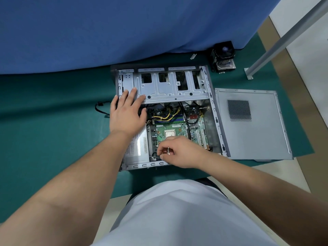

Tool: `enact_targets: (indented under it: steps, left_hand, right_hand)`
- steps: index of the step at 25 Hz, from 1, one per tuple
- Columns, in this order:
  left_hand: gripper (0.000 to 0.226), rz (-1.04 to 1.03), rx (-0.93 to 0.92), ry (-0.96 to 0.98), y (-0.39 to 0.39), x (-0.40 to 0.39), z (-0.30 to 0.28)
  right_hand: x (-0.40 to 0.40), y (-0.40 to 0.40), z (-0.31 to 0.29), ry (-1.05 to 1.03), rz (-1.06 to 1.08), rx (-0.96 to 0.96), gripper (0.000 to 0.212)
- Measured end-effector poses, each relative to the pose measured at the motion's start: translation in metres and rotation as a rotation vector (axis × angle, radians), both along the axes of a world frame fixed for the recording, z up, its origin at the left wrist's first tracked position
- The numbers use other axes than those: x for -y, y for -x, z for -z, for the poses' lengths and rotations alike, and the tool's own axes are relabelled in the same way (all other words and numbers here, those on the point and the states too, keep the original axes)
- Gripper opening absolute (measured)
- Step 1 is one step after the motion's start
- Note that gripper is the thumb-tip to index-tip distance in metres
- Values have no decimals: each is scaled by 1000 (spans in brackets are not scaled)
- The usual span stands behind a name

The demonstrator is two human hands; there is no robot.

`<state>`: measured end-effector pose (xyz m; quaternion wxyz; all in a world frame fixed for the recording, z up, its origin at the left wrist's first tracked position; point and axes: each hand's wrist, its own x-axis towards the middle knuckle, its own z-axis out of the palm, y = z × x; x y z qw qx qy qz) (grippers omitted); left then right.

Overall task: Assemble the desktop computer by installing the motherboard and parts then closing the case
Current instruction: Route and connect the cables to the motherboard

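An open grey computer case (215,121) lies on its side on a green mat. Inside it sits the green motherboard (177,129) with a bare silver CPU (170,134) and yellow and black cables (170,114). A power supply (137,148) with a white label fills the case's near left corner. My left hand (126,113) rests flat with fingers spread on the left end of the drive cage (170,89). My right hand (174,151) is at the case's near edge, its fingertips pinched on a small metallic part that I cannot identify.
The grey side panel (253,123) with a mesh vent lies flat to the right of the case. A CPU cooler with fan (224,56) stands at the back right. A blue cloth (106,29) hangs behind. A loose black cable (101,108) lies left of the case.
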<state>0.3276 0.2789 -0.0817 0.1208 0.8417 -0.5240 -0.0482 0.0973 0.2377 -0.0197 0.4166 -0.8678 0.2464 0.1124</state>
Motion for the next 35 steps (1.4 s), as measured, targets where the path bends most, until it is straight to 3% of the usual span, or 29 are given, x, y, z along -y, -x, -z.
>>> enact_targets:
  steps: [8,11,16,19,23,27,35]
  left_hand:
    - [51,9,4,-32,0,0,-2]
    - [51,16,-10,-58,-3,1,-3]
    - [38,-51,-59,51,6,41,-19]
    - [42,31,-72,40,17,86,-26]
    - [48,119,-60,1,32,156,-26]
    - [54,6,-69,-91,37,192,-8]
    - [53,-41,92,-34,40,191,13]
  right_hand:
    - [9,1,0,-76,-101,-81,42]
    - [37,4,-8,-172,-24,-98,51]
    - [113,13,-27,3,196,-98,35]
    - [159,23,-36,-11,388,-62,20]
    - [218,39,-44,12,532,-35,16]
    - [275,58,-29,63,637,-90,22]
    - [410,32,28,343,692,-343,47]
